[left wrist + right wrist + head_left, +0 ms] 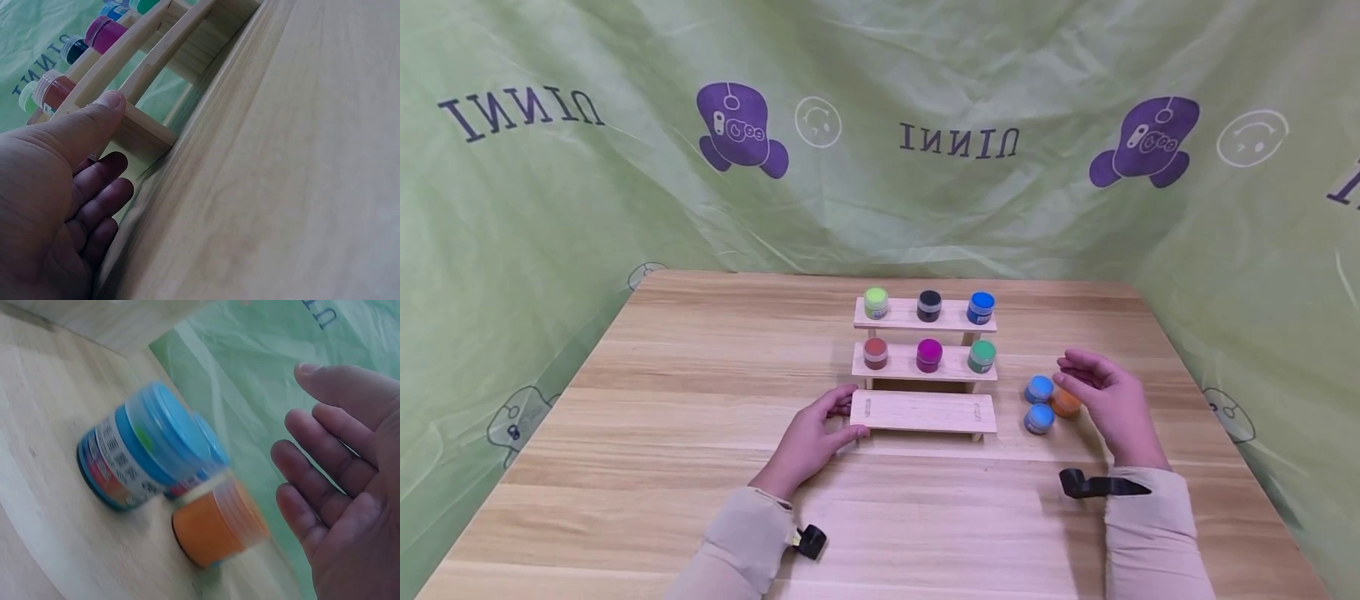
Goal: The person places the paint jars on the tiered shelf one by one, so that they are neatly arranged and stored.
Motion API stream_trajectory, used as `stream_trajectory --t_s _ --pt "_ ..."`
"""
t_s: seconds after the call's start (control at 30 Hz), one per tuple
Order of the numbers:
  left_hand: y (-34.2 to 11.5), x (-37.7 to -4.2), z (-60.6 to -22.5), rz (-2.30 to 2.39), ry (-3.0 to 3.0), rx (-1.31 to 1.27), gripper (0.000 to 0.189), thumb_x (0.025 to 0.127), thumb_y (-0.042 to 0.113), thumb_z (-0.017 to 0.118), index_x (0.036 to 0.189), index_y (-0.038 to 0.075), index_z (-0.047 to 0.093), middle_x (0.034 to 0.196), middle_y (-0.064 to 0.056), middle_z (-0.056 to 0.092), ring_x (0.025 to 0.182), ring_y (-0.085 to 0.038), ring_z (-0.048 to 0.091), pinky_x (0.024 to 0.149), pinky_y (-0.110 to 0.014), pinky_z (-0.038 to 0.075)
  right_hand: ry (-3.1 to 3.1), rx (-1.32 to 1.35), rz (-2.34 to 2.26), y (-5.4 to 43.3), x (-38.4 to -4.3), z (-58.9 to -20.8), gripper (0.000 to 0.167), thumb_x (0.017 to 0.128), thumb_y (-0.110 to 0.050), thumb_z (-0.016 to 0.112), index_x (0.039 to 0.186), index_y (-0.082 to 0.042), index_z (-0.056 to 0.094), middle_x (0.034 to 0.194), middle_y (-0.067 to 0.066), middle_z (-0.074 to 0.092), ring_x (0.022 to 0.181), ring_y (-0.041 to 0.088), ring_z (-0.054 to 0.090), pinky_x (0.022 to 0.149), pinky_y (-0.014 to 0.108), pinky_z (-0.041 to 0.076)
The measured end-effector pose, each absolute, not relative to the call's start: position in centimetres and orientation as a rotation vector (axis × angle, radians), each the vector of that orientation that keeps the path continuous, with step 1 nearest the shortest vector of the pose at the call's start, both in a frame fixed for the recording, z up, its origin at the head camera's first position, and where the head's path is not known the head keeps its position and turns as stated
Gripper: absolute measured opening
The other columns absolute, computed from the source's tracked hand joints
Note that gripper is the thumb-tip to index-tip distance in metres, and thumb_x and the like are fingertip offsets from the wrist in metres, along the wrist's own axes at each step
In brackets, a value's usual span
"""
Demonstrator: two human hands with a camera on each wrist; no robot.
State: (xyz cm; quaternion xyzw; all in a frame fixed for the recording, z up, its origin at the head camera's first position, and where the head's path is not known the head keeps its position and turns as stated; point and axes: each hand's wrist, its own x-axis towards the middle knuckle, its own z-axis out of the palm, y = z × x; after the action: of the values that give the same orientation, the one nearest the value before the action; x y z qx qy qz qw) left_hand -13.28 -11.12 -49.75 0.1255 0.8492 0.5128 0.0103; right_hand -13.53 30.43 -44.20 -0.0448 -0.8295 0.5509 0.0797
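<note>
A three-tier wooden display stand (922,412) rests on the table. My left hand (811,439) grips the left end of its lowest step, the thumb (109,103) at the front corner and the other fingers around the end. Over on the right, my right hand (1108,400) hovers beside an orange paint jar (215,525), its fingers loosely bent and holding nothing. Two light-blue paint jars (140,447) stand close to the orange one. In the head view the right hand partly covers the orange jar.
On the top step are a lime jar (876,303), a black jar (929,306) and a blue jar (981,307). The middle step bears a brown-red jar (876,352), a magenta jar (928,355) and a green jar (982,356). A green printed curtain (835,208) hangs behind the wooden table (662,400).
</note>
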Motion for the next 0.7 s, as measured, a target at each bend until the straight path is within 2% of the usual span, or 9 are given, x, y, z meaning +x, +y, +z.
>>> stream_trajectory --t_s 0.23,0.53,0.7 --pt "-11.2 -13.2 -49.6 1.602 2.631 0.371 0.066 0.08 0.024 0.086 0.139 0.011 0.059 0.115 0.0 0.069 0.111 -0.02 0.064 0.103 -0.045 0.046 -2.529 -0.125 1.577 31.4 -13.4 -44.7 0.056 0.094 -0.024 0.074 0.134 0.01 0.055 0.111 -0.002 0.07 0.094 -0.006 0.062 0.08 0.01 0.05" --pt "-11.1 -13.2 -49.7 1.6 2.638 0.359 0.066 0.079 0.023 0.087 0.138 0.012 0.059 0.115 0.0 0.069 0.11 -0.02 0.064 0.103 -0.044 0.046 -2.604 -0.139 1.563 33.1 -12.9 -45.1 0.06 0.095 -0.03 0.073 0.137 0.008 0.053 0.106 -0.018 0.065 0.096 -0.007 0.059 0.081 0.008 0.049" --pt "-11.1 -13.2 -49.6 1.597 2.637 0.356 0.067 0.079 0.023 0.087 0.139 0.012 0.059 0.115 0.0 0.069 0.111 -0.02 0.064 0.104 -0.045 0.046 -2.679 -0.129 1.557 33.9 -12.7 -45.4 0.057 0.096 -0.027 0.071 0.138 0.007 0.053 0.108 -0.013 0.067 0.095 -0.007 0.059 0.08 0.01 0.05"
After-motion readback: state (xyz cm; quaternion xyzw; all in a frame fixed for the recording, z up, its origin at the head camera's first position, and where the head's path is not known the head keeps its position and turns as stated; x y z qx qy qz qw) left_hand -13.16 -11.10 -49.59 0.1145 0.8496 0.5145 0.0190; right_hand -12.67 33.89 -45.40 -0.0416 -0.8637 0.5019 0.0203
